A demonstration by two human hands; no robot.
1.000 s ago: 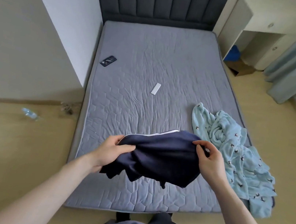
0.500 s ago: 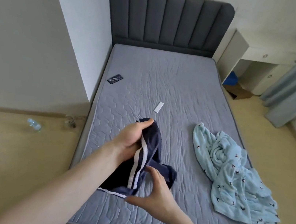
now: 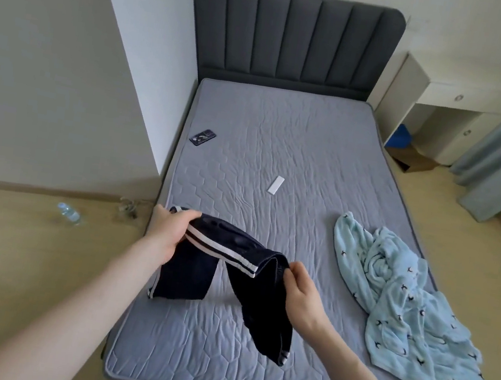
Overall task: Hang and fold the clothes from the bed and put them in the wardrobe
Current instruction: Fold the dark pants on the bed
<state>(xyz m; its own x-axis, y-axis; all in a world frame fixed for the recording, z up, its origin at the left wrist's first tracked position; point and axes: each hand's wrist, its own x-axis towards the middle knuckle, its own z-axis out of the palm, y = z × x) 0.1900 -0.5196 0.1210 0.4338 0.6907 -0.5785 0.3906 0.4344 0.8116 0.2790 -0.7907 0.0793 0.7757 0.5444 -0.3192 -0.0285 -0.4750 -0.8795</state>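
Both hands pinch the navy shorts (image 3: 230, 271) over the bed (image 3: 281, 149) — left hand (image 3: 168, 233) at one end, right hand (image 3: 302, 290) at the other; legs dangling; blue top (image 3: 405, 297) lies beside.

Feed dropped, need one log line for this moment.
left hand: holds shorts | right hand: pinches shorts | shorts: stretched above bed | blue garment: unfolded on bed

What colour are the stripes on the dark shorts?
White stripes on the navy shorts, clearest in the head view.
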